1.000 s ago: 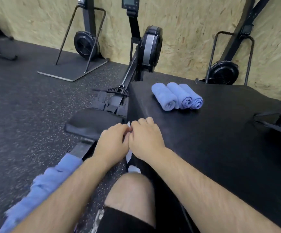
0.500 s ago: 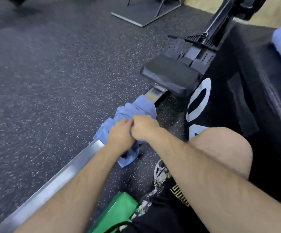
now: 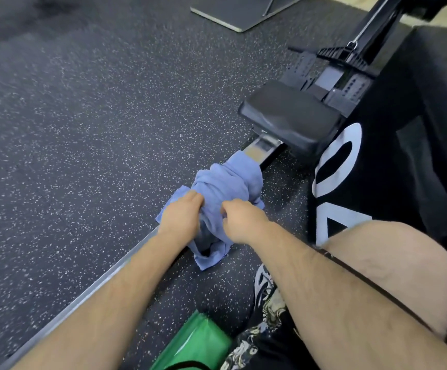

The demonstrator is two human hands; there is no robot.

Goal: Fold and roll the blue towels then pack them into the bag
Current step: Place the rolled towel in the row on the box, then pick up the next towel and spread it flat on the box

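The blue towel (image 3: 226,182) is hiding the fingertips of left hand (image 3: 181,213) and right hand (image 3: 242,221); the bottom edge is cutting off a green item (image 3: 195,343).

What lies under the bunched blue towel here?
The metal rail runs under the blue towel, showing at both ends; speckled floor lies beside it. The left hand and right hand grip the towel; the rail's covered stretch cannot be seen.

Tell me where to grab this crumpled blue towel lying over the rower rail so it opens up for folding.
Probably its loose edge, coming from above on your near side. The blue towel is heaped across the rail, and your left hand and right hand grip its wrinkled middle; a flat corner sticks out below them, likely easiest to pinch and shake open.
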